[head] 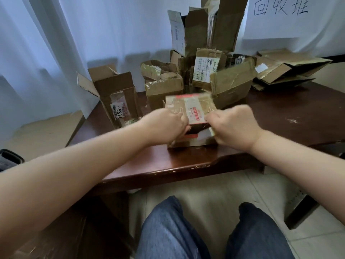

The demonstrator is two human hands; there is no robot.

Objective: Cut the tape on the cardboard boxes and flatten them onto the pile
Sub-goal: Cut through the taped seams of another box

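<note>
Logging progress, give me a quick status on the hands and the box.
Both hands, left and right, grip small taped box on table. Box not flattened. Upright boxes crowd behind; flattened pile far right.

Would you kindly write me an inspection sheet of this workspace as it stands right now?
Surface: dark wooden table, front edge chipped.
Job's things: small taped box near the front edge, blurred; flattened pile at far right.
Clutter: open box marked 5814 at left; cluster of opened boxes behind; cutting tool: nothing seen.
Grippers: left hand and right hand each grip the small taped box at its near end.
Cables: nothing seen.
Surroundings: white curtain, handwritten paper sign on the wall, tiled floor.
</note>
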